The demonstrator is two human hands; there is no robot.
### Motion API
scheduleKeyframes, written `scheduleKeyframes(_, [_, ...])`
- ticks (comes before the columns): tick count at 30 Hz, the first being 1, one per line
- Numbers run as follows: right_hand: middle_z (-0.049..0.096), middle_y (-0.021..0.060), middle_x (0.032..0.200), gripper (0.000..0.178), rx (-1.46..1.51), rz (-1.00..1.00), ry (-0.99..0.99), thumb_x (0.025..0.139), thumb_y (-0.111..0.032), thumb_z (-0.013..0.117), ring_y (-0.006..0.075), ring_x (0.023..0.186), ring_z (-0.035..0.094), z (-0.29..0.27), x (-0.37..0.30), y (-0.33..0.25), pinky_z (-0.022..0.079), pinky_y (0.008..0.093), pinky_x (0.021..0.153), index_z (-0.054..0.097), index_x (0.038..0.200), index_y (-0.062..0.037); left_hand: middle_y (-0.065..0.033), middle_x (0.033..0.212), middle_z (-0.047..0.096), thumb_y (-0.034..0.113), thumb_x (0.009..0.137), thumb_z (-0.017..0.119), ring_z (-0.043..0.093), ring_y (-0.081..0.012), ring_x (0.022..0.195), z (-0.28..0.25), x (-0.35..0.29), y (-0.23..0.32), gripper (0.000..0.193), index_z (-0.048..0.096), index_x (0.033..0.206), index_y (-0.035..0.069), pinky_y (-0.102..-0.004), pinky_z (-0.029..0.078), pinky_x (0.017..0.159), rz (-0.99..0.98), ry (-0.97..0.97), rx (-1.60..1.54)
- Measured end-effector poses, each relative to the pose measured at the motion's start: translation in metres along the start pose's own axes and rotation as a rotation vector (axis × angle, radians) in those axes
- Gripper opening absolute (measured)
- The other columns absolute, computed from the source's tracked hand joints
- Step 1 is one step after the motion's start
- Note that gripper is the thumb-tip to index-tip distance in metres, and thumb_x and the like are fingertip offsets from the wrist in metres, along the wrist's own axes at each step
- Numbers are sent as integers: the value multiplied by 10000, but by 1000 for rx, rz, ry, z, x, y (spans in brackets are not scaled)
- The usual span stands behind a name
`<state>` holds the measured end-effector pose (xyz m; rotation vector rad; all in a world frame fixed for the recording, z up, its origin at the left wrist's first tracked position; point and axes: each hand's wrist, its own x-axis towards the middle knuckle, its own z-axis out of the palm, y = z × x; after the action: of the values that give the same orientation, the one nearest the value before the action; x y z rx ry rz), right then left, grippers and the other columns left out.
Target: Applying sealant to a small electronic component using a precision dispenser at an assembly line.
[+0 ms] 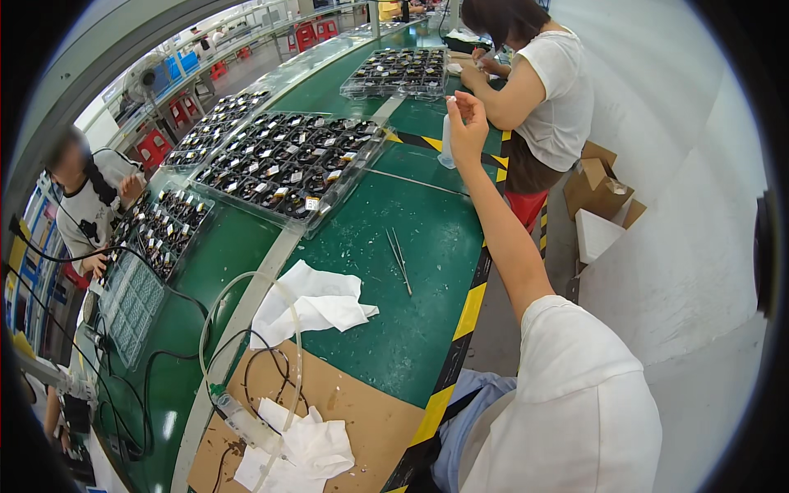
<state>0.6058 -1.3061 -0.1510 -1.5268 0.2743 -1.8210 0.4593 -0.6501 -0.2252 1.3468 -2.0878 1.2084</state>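
My right hand (pixel 467 130) reaches out along the table's right edge, with its arm stretched and its fingers closed at the top of a translucent white bottle (pixel 447 149). A small white tip shows at the fingertips; the hand partly hides the bottle's neck. Nearer to me, a pair of metal tweezers (pixel 400 264) lies on the green tabletop (pixel 374 337), touched by nothing. Crumpled white cloths (pixel 316 300) rest to the left of the tweezers. My left hand is out of view.
Clear trays of small black parts (pixel 283 168) cover the table's far left side. A syringe (pixel 246 423) with tubing lies on brown cardboard (pixel 362 403) beside more white cloth. One co-worker (pixel 542 90) sits just beyond my hand, another (pixel 86 197) across the table.
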Motion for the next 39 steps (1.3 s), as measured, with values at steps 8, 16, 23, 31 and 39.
scheduleKeyframes(8, [636, 41, 804, 149, -61, -15, 50, 835, -127, 671, 99, 717, 579, -4, 2, -5, 459, 244, 676, 631, 918, -10, -171, 861, 639, 118, 917, 558, 617, -208, 744, 0, 12, -11, 200, 581, 991, -66, -321, 511, 704, 30, -14, 3])
scheduleKeyframes(16, [638, 24, 770, 122, -89, -21, 64, 826, -137, 678, 89, 696, 574, -4, 3, -4, 447, 235, 651, 651, 871, -27, -162, 815, 634, 126, 922, 553, 593, -194, 711, 3, 3, 5, 204, 581, 962, -72, -313, 498, 678, -48, 3, -52])
scheduleKeyframes(23, [640, 26, 768, 113, -76, 6, 66, 820, -125, 681, 88, 698, 573, -6, 4, -9, 445, 231, 648, 653, 869, -27, -140, 783, 622, 165, 934, 540, 572, -194, 682, 0, 13, -5, 245, 592, 906, -73, -316, 483, 656, -38, -59, -34])
scheduleKeyframes(31, [629, 18, 765, 95, -23, 5, 84, 823, -107, 667, 87, 688, 552, -8, 5, -8, 439, 224, 653, 647, 862, -23, -150, 828, 633, 163, 933, 543, 582, -200, 727, 1, -2, 9, 241, 600, 923, -71, -329, 485, 701, -75, -63, -94])
scheduleKeyframes(39, [611, 9, 764, 91, -2, 4, 78, 830, -98, 654, 74, 688, 537, -7, 6, -6, 437, 216, 658, 629, 871, -20, -156, 823, 648, 153, 929, 549, 602, -203, 727, 3, 7, -3, 238, 605, 936, -78, -331, 498, 697, -41, -2, -84])
